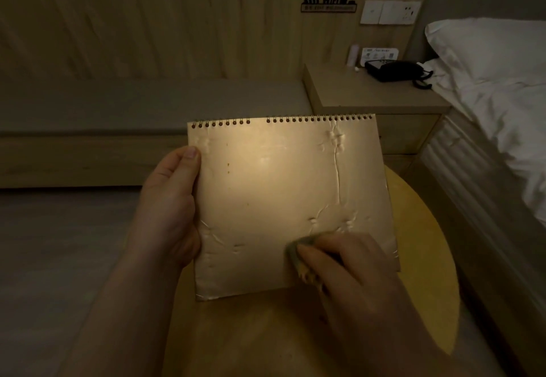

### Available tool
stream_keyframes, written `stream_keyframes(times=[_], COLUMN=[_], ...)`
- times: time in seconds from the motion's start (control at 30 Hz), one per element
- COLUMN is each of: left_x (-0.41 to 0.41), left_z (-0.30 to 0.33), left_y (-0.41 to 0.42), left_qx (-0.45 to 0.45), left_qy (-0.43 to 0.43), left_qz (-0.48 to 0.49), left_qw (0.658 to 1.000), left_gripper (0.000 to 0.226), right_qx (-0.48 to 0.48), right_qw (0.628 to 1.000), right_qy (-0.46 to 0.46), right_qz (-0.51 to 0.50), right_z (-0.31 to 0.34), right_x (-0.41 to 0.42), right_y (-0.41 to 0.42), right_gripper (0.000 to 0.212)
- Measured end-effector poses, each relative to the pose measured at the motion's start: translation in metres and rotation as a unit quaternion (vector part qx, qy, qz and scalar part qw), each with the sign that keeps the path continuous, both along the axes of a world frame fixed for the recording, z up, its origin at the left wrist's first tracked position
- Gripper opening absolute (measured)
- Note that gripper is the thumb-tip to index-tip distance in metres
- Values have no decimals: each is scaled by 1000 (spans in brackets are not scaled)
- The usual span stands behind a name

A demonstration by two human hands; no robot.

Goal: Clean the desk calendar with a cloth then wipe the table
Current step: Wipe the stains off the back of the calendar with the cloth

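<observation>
A spiral-bound desk calendar (280, 196) with a shiny, dented gold cover is held up above the round wooden table (419, 258), wire binding at the top. My left hand (168, 208) grips its left edge, thumb on the front. My right hand (351, 270) presses a small dark cloth (298, 246) against the calendar's lower right area. Most of the cloth is hidden under my fingers.
A bed with white bedding (499, 90) runs along the right. A wooden nightstand (369, 92) behind the table carries a black telephone (396, 70). A low padded bench (118, 104) lines the wood-panelled wall. Grey floor lies to the left.
</observation>
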State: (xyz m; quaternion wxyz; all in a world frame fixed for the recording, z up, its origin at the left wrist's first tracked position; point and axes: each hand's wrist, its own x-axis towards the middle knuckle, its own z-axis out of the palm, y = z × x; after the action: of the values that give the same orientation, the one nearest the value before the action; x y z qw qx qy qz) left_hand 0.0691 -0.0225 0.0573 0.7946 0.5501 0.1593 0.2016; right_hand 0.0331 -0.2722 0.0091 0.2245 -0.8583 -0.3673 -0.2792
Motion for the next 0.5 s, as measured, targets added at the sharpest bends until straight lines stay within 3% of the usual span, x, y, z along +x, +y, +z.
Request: stream_keyframes(times=[0.23,0.5], left_x=[-1,-2], left_z=[-4,-3], left_y=[-2,-13], left_qx=[1,-3], left_qy=[4,-23], left_qz=[-5,-37], left_qw=[1000,999], left_gripper=[25,39], right_qx=[3,25], right_qw=[1000,999], right_qy=[-22,-22], right_qz=[6,3], right_z=[-19,23], right_x=[-20,29], right_y=[-6,17], right_gripper=[20,32])
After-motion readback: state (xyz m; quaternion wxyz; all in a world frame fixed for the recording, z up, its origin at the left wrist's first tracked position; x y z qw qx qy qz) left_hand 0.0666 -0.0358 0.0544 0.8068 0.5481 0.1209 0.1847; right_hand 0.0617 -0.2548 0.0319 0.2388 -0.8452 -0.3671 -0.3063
